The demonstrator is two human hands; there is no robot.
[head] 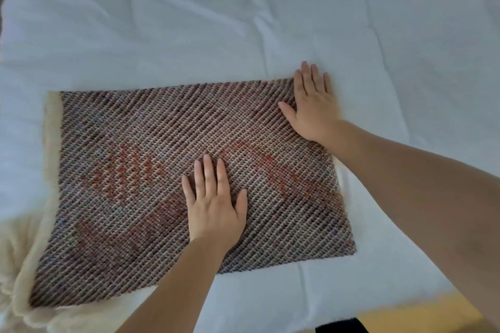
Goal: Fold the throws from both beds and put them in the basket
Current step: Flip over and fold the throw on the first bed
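A folded throw [140, 170] with a brown, grey and red woven pattern lies flat on the white bed [243, 21], forming a rough rectangle. Its cream fleece underside [51, 143] shows along the left edge and at the lower left corner. My left hand [213, 205] rests palm down on the middle of the throw, fingers spread. My right hand [313, 105] lies palm down on the throw's far right corner, fingers stretched past the edge onto the sheet. Neither hand grips anything. No basket is in view.
The white bedding spreads wide beyond and to the right of the throw, with soft creases. The bed's near edge runs along the lower right, where a strip of yellowish floor [422, 316] and a dark shape [341, 326] show.
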